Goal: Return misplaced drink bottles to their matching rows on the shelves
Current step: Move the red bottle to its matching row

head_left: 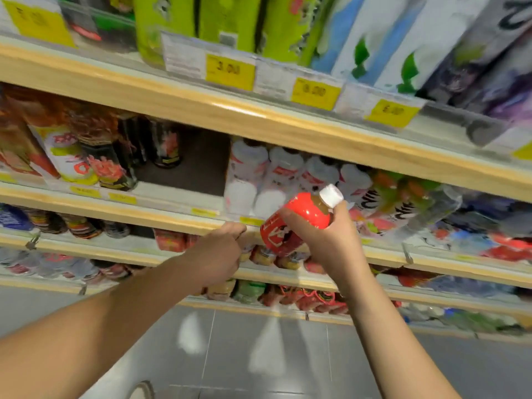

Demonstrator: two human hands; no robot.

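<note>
My right hand (pixel 322 243) grips a red-labelled drink bottle (pixel 296 223) with a white cap, tilted so the cap points up and right. It hangs in front of the second shelf, just below a row of white bottles (pixel 259 180). My left hand (pixel 221 251) curls its fingers over the wooden front edge of the shelf (pixel 161 211) beside the bottle; whether it holds anything is hidden. A dark gap (pixel 198 159) lies on that shelf left of the white bottles. Red-labelled bottles (pixel 172 240) stand one shelf lower.
Green and white cartons (pixel 230 21) fill the top shelf above yellow price tags (pixel 230 72). Dark bottles and colourful cartons (pixel 72 151) stand at the left, mixed bottles at the right (pixel 403 205). Lower shelves hold more bottles. Grey floor tiles (pixel 259 355) lie below.
</note>
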